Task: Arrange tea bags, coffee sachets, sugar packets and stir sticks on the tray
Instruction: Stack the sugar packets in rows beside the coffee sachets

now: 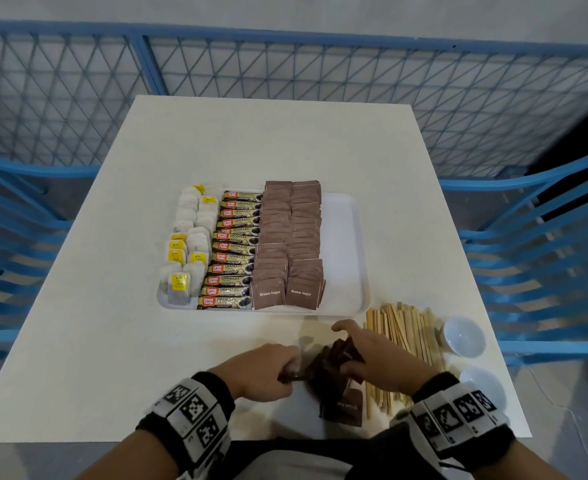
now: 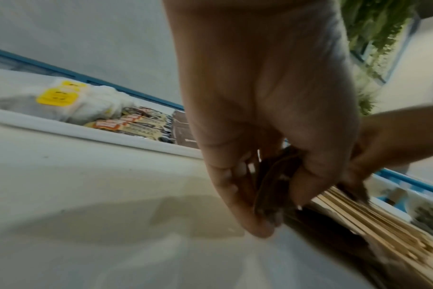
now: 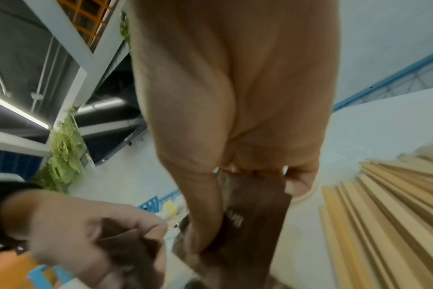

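A white tray [image 1: 344,237] on the table holds tea bags [image 1: 188,244] at its left, a column of coffee sachets [image 1: 233,251] beside them, and two rows of brown sugar packets [image 1: 289,244]; its right strip is bare. In front of the tray lies a loose pile of brown sugar packets [image 1: 334,379]. My left hand [image 1: 268,370] grips a few packets [image 2: 272,187] at the pile's left. My right hand [image 1: 365,355] pinches packets [image 3: 255,207] at the pile's right. Wooden stir sticks [image 1: 403,337] lie in a heap just right of my right hand.
Two small white bowls [image 1: 464,336] [image 1: 483,389] stand at the table's right edge, beyond the sticks. A blue mesh fence [image 1: 285,64] surrounds the white table [image 1: 112,323]. The table's near edge runs just below my wrists.
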The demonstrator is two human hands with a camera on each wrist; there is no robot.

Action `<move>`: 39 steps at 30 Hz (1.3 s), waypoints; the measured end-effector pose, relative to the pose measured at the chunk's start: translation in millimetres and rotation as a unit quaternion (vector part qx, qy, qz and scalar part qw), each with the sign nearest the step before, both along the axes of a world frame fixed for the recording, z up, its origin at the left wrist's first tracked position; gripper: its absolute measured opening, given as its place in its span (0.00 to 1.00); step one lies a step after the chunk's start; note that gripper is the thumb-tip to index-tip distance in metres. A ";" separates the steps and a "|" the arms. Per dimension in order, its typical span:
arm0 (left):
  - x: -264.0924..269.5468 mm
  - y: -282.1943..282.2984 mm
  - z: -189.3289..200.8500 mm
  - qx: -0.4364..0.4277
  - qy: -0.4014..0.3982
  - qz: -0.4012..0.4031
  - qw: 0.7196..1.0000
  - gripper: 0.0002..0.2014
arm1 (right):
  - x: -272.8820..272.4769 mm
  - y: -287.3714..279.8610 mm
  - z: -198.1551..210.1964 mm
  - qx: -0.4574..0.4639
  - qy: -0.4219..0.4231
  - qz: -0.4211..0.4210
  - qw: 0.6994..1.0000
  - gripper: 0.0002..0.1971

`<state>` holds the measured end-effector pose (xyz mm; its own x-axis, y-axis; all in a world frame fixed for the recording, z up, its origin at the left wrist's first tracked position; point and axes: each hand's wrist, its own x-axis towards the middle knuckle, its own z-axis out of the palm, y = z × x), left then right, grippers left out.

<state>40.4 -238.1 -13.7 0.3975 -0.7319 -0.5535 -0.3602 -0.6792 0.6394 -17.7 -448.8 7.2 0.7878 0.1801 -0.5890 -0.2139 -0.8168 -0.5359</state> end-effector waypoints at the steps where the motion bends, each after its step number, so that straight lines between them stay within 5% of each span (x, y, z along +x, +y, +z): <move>1: 1.3 3.4 1.1 -0.004 0.018 0.016 1.000 0.17 | -2.4 0.8 3.1 0.019 0.022 0.013 1.000 0.32; 4: 2.0 6.8 2.0 -0.008 0.045 0.037 0.998 0.15 | -12.1 11.5 1.9 0.022 0.049 0.082 0.995 0.39; 7: 1.0 -0.5 9.2 -0.031 0.054 0.038 0.997 0.11 | -21.1 22.0 -11.0 -0.073 -0.014 0.138 0.988 0.41; 13: 1.8 -17.8 1.9 -0.014 -0.079 -0.053 0.995 0.33 | -31.8 26.6 -31.6 -0.159 -0.130 0.159 0.966 0.44; 19: -5.8 -36.9 -9.2 0.037 -0.124 -0.111 0.985 0.36 | -36.8 25.4 -44.3 -0.140 -0.145 0.161 0.966 0.36; 23: -8.7 -39.3 -15.3 0.023 -0.125 -0.088 0.988 0.30 | -35.0 26.5 -42.5 -0.131 -0.122 0.154 0.972 0.37; 28: -3.9 -37.7 -13.9 0.021 -0.109 -0.064 0.992 0.16 | -16.1 24.7 -27.2 -0.011 -0.065 0.025 0.998 0.20; 34: 6.5 -31.0 -10.8 -0.053 -0.029 0.022 0.998 0.02 | -0.4 11.5 -13.5 0.049 -0.016 -0.018 0.999 0.14; 39: 9.7 -29.0 -7.5 -0.116 0.036 0.105 0.987 0.03 | 3.1 -7.7 -3.1 0.110 0.021 -0.104 0.988 0.16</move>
